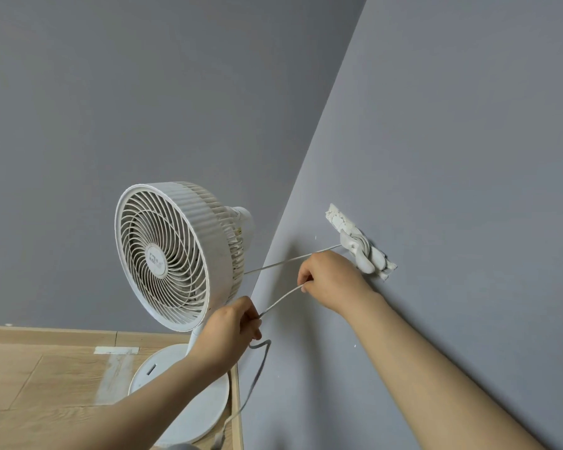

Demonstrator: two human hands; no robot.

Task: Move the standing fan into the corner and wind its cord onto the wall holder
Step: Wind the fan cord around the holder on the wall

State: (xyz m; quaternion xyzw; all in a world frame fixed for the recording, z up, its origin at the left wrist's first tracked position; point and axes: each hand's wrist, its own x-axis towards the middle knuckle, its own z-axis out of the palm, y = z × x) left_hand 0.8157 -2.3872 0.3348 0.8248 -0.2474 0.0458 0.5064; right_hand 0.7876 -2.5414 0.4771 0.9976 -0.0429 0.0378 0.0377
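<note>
A white standing fan (173, 254) stands in the corner on its round base (202, 407), grille facing left. On the right wall a white cord holder (359, 246) carries several turns of the grey cord (280, 300). One taut strand runs from the fan's back to the holder. My right hand (332, 280) pinches the cord just below and left of the holder. My left hand (234, 323) grips the same cord lower down, in front of the fan's stem. From there the slack drops toward the floor.
Two grey walls meet in the corner right behind the fan. Wooden floor (46, 378) with a light baseboard and a strip of white tape (116, 350) lies to the left.
</note>
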